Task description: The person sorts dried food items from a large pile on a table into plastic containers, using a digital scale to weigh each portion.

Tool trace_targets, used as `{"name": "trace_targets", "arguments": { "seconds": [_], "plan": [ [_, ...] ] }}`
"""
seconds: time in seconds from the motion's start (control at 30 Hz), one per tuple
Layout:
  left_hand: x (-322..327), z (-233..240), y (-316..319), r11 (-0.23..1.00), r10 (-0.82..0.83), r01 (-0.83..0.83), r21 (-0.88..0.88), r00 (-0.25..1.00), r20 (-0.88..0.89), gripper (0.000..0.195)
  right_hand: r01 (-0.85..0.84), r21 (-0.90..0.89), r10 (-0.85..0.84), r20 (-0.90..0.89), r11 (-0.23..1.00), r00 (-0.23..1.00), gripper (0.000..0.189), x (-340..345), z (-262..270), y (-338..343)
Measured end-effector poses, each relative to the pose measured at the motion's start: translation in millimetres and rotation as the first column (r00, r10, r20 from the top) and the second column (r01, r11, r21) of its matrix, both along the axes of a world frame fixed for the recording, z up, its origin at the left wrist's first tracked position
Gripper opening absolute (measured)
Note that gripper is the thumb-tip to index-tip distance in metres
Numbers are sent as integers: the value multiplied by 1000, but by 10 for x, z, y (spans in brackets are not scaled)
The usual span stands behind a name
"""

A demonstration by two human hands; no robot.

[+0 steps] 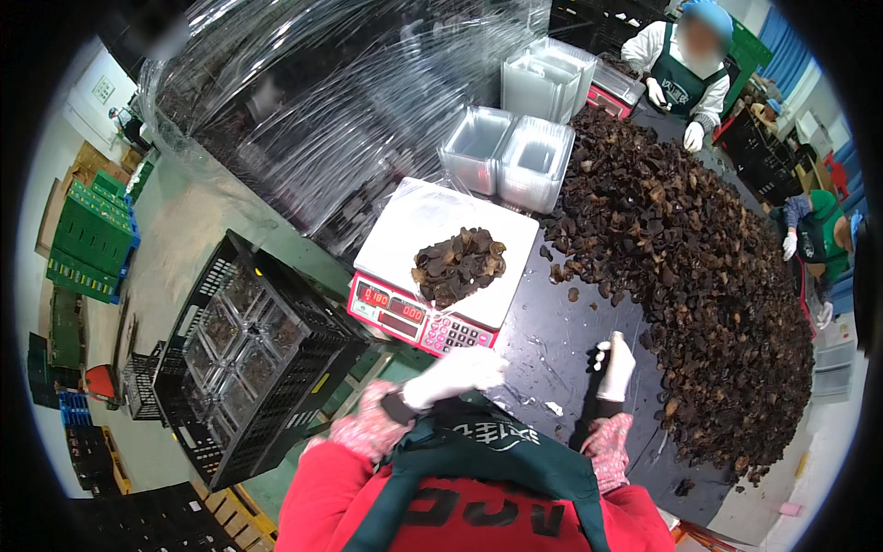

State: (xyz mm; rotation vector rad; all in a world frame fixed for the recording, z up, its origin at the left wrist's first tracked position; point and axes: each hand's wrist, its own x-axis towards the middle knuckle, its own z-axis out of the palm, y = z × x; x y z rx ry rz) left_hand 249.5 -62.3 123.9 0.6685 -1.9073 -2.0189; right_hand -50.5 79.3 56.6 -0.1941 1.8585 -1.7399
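Observation:
Both my hands wear white gloves. My left hand (455, 376), blurred, is just in front of the keypad of a red-and-white digital scale (386, 214). On the scale's platform lies a heap of dark wood ear mushrooms (461, 265); whether a clear tray is under it I cannot tell. My right hand (617, 369) is over the dark tabletop (552, 317), fingers pointing away from me, right of the scale. Its fingers are seen nearly edge-on, and nothing clearly shows in either hand. A large pile of wood ear mushrooms (703, 276) covers the table's right side.
Stacks of clear plastic trays (534, 162) stand behind the scale, beside film-wrapped stacked crates (324, 117). At left, a black crate (276, 400) holds filled clear trays. Co-workers stand at the far end (679, 76) and at right (821, 228). Green crates (93, 234) are stacked far left.

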Motion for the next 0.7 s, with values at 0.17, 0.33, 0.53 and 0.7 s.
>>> {"name": "trace_targets", "arguments": {
  "seconds": [0.17, 0.33, 0.53, 0.7],
  "plan": [
    [795, -143, -118, 631, 752, -748, 207, 655, 71, 26, -1, 439, 392, -801, 898, 453, 21, -65, -321, -337],
    [577, -120, -114, 589, 800, -783, 199, 599, -13, 32, 147, 615, 616, -787, 775, 40, 57, -40, -190, -474],
    [194, -33, -308, 644, 746, -733, 217, 665, 35, 56, -363, 241, 380, -841, 900, 384, 26, 190, 621, -1306],
    [222, -182, -411, 699, 709, -667, 257, 694, -128, 59, -563, 165, 467, -762, 810, 449, 20, 633, 821, -1963]
  ]
}}
